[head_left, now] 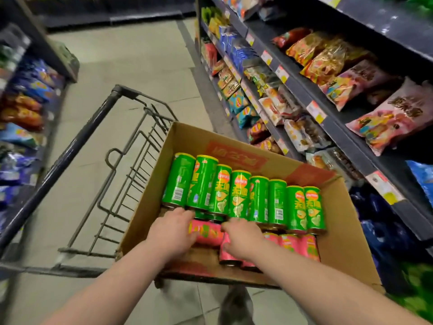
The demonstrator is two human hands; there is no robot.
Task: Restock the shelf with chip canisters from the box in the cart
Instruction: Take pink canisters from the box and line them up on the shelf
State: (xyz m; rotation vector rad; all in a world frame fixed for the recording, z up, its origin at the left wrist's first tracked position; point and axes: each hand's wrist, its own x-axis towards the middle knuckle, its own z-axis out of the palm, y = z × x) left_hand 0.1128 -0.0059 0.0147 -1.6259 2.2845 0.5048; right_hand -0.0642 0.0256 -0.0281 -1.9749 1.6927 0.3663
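Head: tiled floor (131, 57), shelves (297, 83) flank cart (58, 165); left hand (172, 231) grips canister (209, 233).

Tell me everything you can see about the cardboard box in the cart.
The cardboard box is brown corrugated board, open on top, with red printing on its far inner wall. It rests at an angle on the near end of the cart. Inside, eight green canisters lie side by side in a row, and pink canisters lie nearer the person. The left hand and right hand reach in onto the pink canisters.
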